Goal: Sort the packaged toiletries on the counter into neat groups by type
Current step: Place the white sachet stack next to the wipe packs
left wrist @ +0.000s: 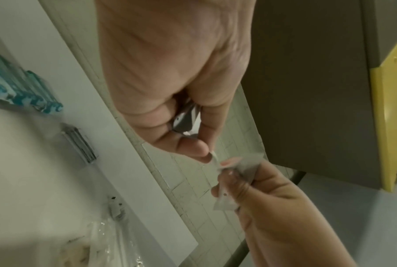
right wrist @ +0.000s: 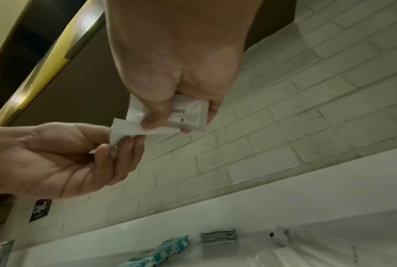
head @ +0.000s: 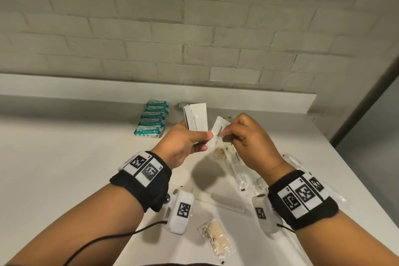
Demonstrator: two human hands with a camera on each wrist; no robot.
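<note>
My left hand (head: 195,138) grips a fan of white sachets (head: 197,117) above the counter, and its thumb and fingers also pinch one end of a white toothpaste sachet (head: 217,134). My right hand (head: 227,134) pinches the other end of that sachet (right wrist: 188,115), between thumb and fingers. In the right wrist view my left hand (right wrist: 122,139) holds the sachet's folded corner. A row of teal packets (head: 152,119) lies at the back of the counter. A grey sachet stack (right wrist: 218,236) lies beside the row.
On the white counter (head: 75,168) near me lie a white comb (head: 226,202), a beige item in clear wrap (head: 216,236) and several clear-wrapped items (head: 302,166) at the right. A brick wall with a ledge (head: 151,90) runs behind. The counter's edge falls off at the right.
</note>
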